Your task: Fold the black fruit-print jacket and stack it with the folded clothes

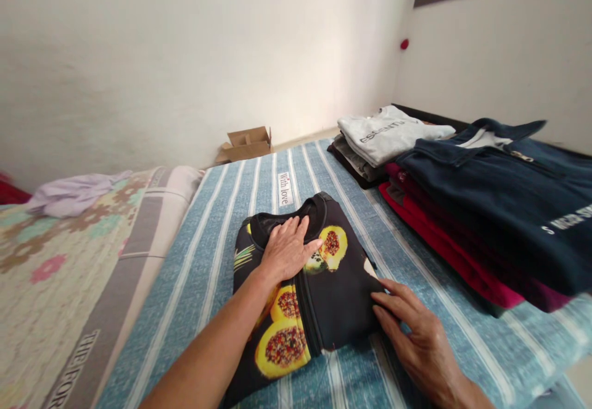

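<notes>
A black garment with a papaya print (342, 304) lies folded on the blue striped bedding (217, 211), its dark neckline at the far end and a zip down the front. My left hand (287, 250) rests flat on it just below the neckline, fingers spread. At the garment's right edge, my right hand (411, 329) touches the cloth with its fingertips, the fingers slightly bent and apart. The underside of the garment is hidden.
On the right stand stacks of folded clothes, with a navy zip top (499, 193) and a light grey shirt (383, 134) uppermost. An open cardboard box (247, 144) sits by the wall. A lilac cloth (76, 193) lies on the floral bedding (92, 267) at left.
</notes>
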`<state>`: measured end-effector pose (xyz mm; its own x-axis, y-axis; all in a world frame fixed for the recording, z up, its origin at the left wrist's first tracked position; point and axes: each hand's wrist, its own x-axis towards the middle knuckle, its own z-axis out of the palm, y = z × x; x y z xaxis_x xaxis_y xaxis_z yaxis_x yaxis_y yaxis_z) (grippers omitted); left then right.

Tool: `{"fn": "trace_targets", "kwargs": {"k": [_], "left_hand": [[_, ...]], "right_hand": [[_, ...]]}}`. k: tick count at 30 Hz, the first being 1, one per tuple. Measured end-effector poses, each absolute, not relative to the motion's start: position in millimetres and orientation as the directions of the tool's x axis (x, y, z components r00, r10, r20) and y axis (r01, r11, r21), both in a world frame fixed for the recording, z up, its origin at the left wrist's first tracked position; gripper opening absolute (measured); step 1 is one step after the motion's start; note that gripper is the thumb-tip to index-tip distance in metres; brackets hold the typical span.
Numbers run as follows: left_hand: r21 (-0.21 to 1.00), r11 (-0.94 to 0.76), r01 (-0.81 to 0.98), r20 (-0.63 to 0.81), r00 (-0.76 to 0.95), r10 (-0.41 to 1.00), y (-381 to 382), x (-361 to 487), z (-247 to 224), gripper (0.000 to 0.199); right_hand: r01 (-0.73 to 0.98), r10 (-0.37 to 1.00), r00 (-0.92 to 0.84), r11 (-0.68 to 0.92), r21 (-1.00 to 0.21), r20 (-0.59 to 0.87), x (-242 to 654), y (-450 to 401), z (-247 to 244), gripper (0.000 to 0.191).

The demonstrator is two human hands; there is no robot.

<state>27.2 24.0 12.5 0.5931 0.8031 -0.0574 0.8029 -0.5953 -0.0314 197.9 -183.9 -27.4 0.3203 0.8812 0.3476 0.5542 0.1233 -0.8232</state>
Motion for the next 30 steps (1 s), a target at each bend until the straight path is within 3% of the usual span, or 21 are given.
{"fn": "trace_targets", "kwargs": {"k": [4,9,13,19,22,24,26,28,30], "left_hand": [[-0.027,-0.585,0.810,-0.049,0.584,0.811,24.2,25.9,12.2,0.075],[-0.056,-0.584,0.809,-0.035,0.583,0.811,23.6,23.9,13.7,0.074],[-0.078,-0.579,0.811,-0.027,0.579,0.815,24.4,22.3,14.0,0.072],[-0.099,-0.579,0.809,-0.022,0.580,0.814,28.7,19.1,10.4,0.070],[-0.093,-0.574,0.814,-0.013,0.575,0.818,30.5,17.0,8.3,0.069],[-0.080,-0.570,0.817,0.003,0.572,0.820,31.0,15.6,8.6,0.068],[-0.060,-0.593,0.803,0.017,0.595,0.804,30.9,14.3,10.9,0.064],[-0.040,-0.650,0.759,0.010,0.651,0.759,30.1,13.4,14.7,0.053],[-0.023,-0.701,0.713,0.003,0.701,0.713,29.3,12.9,18.3,0.044]], "right_hand": [[0.300,0.890,0.448,-0.061,-0.952,0.084,202.5,-159.8,-12.1,0.029],[-0.059,0.907,0.358,-0.217,-0.974,-0.223,211.5,-111.7,1.5,0.043],[-0.123,0.906,0.274,-0.299,-0.946,-0.322,210.3,-70.7,8.2,0.036],[0.062,0.917,0.201,-0.363,-0.930,-0.344,202.3,-24.0,18.2,0.026],[0.338,0.930,0.324,-0.284,-0.897,-0.172,190.5,-23.0,23.2,0.013],[0.675,0.953,0.300,-0.192,-0.712,0.028,177.9,-29.9,26.1,0.012],[0.887,0.976,0.145,-0.055,-0.458,0.163,164.5,-38.4,28.4,0.016],[0.939,0.975,0.005,0.072,-0.337,0.221,153.8,-45.3,29.7,0.017],[0.945,0.961,-0.058,0.140,-0.295,0.270,148.0,-49.2,29.8,0.016]]}}
